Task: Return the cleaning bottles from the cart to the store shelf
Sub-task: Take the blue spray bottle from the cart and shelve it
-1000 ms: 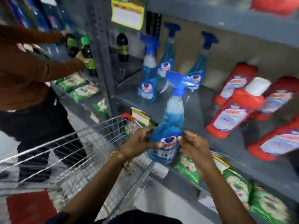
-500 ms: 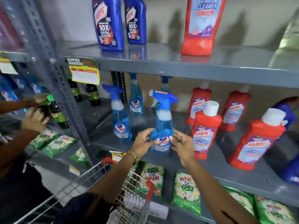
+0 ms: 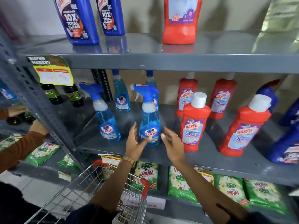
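Note:
A blue Colin spray bottle (image 3: 149, 120) stands upright near the front of the grey middle shelf (image 3: 202, 152). My left hand (image 3: 135, 143) is just left of its base, fingers spread, thumb close to the label. On the bottle's right, my right hand (image 3: 172, 143) is open too and holds nothing. Another Colin spray bottle (image 3: 105, 117) stands to the left, and two more stand behind. The wire cart (image 3: 103, 188) with red corner caps sits below my forearms; what it holds is hard to tell.
Red Harpic bottles (image 3: 194, 125) stand right of the spray bottles, blue bottles (image 3: 289, 143) at the far right. The top shelf carries blue and red bottles. Green Wheel packets (image 3: 181, 183) fill the lower shelf. Another person's arms (image 3: 19, 143) reach into the rack on the left.
Both hands held the spray bottle over the cart, set it upright on the middle shelf, and have now let go and opened beside it. The view came closer to the shelf.

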`<state>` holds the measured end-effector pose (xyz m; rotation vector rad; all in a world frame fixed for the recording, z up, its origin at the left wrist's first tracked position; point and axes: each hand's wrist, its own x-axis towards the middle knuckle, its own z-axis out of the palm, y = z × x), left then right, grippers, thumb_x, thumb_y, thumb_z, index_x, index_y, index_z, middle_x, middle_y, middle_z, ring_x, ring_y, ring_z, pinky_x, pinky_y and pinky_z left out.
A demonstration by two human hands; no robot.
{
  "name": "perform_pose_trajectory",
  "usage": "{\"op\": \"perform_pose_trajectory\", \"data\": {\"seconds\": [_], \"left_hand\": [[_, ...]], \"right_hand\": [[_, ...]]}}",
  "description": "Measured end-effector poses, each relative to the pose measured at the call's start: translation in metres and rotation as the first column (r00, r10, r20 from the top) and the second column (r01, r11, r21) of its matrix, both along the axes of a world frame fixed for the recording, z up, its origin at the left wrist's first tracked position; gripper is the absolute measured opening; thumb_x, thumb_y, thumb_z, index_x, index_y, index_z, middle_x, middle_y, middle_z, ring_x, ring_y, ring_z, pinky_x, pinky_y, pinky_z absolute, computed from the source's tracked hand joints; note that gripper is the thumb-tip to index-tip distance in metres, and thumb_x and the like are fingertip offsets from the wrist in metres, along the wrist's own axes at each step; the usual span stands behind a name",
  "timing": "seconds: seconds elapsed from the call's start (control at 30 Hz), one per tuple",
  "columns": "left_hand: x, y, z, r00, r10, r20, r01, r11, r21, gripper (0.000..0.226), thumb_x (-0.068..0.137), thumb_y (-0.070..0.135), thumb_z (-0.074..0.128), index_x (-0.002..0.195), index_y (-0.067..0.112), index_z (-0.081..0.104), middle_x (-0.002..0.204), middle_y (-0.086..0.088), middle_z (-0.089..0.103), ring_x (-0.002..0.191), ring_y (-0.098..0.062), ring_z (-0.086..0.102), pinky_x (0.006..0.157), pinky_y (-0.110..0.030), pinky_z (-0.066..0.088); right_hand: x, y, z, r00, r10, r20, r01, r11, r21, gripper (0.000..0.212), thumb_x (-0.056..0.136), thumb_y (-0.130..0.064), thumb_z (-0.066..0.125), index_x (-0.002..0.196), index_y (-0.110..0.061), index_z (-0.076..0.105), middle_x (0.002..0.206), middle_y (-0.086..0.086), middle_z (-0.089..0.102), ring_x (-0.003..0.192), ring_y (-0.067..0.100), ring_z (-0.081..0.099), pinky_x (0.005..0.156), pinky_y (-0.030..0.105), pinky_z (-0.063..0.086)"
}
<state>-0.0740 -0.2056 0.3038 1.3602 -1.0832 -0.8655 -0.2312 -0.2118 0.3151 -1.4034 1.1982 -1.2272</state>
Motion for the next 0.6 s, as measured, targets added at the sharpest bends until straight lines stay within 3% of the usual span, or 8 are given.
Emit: {"op": "perform_pose_trajectory", "data": {"seconds": [0.07,0.13,0.2,0.33,0.37,0.43,0.5,0.6], "left_hand": [[-0.014,0.007,-0.008,0.996,0.086,-0.002,-0.086,0.996,-0.029,0.109,0.06,0.014,0.086,0.146,0.022,0.02,0.145,0.002,0.039,0.129,-0.007,0.043,0.097,-0.009,0.043],[-0.027,0.008,-0.017,0.983,0.178,0.038,-0.176,0.982,-0.062,0.119,0.051,0.026,0.091,0.144,0.028,0.018,0.15,-0.003,0.035,0.134,-0.011,0.041,0.108,-0.03,0.042],[-0.038,0.002,-0.02,0.961,0.263,0.079,-0.258,0.964,-0.07,0.125,0.043,0.038,0.091,0.143,0.032,0.016,0.15,-0.005,0.034,0.135,-0.015,0.04,0.11,-0.041,0.041],[-0.044,-0.013,-0.021,0.923,0.353,0.156,-0.34,0.935,-0.105,0.125,0.042,0.031,0.092,0.143,0.024,0.019,0.144,-0.011,0.041,0.129,-0.023,0.047,0.105,-0.047,0.045],[-0.044,-0.015,-0.023,0.916,0.362,0.174,-0.347,0.931,-0.11,0.122,0.044,0.029,0.091,0.143,0.022,0.02,0.142,-0.012,0.044,0.127,-0.025,0.049,0.103,-0.049,0.046],[-0.044,-0.017,-0.026,0.906,0.37,0.205,-0.353,0.928,-0.114,0.117,0.046,0.028,0.089,0.142,0.02,0.022,0.138,-0.013,0.048,0.124,-0.027,0.051,0.101,-0.05,0.047],[-0.045,-0.018,-0.028,0.902,0.37,0.222,-0.351,0.928,-0.122,0.115,0.048,0.026,0.089,0.141,0.019,0.023,0.137,-0.013,0.048,0.123,-0.027,0.052,0.101,-0.05,0.048],[-0.046,-0.019,-0.028,0.892,0.391,0.226,-0.37,0.92,-0.131,0.114,0.048,0.023,0.09,0.141,0.02,0.024,0.136,-0.012,0.05,0.122,-0.026,0.053,0.1,-0.048,0.049]], "right_hand": [[-0.02,0.032,-0.012,0.998,-0.061,0.01,0.06,0.997,0.047,0.014,0.09,-0.021,0.059,0.096,-0.013,0.07,0.087,-0.002,0.073,0.082,0.014,0.067,0.071,0.025,0.057],[-0.045,0.058,-0.021,0.988,-0.153,-0.012,0.153,0.986,0.069,0.031,0.088,-0.033,0.06,0.065,-0.015,0.067,0.056,-0.006,0.066,0.055,0.005,0.058,0.053,0.024,0.049],[-0.07,0.069,-0.024,0.947,-0.321,-0.028,0.321,0.947,-0.011,0.043,0.084,-0.041,0.061,0.053,-0.013,0.051,0.048,-0.003,0.05,0.048,0.004,0.043,0.051,0.023,0.037],[-0.12,0.047,-0.018,0.734,-0.673,0.089,0.679,0.727,-0.108,0.04,0.074,-0.039,0.077,0.078,-0.011,0.047,0.075,0.004,0.043,0.069,0.016,0.041,0.071,0.036,0.039],[-0.135,0.038,-0.019,0.685,-0.725,0.074,0.728,0.674,-0.129,0.046,0.068,-0.04,0.079,0.09,-0.012,0.049,0.085,0.005,0.047,0.079,0.02,0.046,0.08,0.043,0.042],[-0.161,0.017,-0.022,0.622,-0.78,-0.07,0.773,0.626,-0.1,0.083,0.055,-0.042,0.087,0.12,-0.009,0.046,0.113,0.012,0.052,0.108,0.031,0.051,0.099,0.054,0.038],[-0.179,0.002,-0.025,0.643,-0.744,-0.182,0.754,0.656,-0.016,0.116,0.045,-0.041,0.092,0.137,-0.004,0.033,0.134,0.021,0.049,0.126,0.036,0.045,0.109,0.053,0.034],[-0.185,-0.007,-0.025,0.741,-0.645,-0.189,0.661,0.75,0.03,0.099,0.047,-0.028,0.093,0.129,-0.007,0.041,0.124,0.019,0.06,0.114,0.032,0.058,0.1,0.04,0.045]]}}
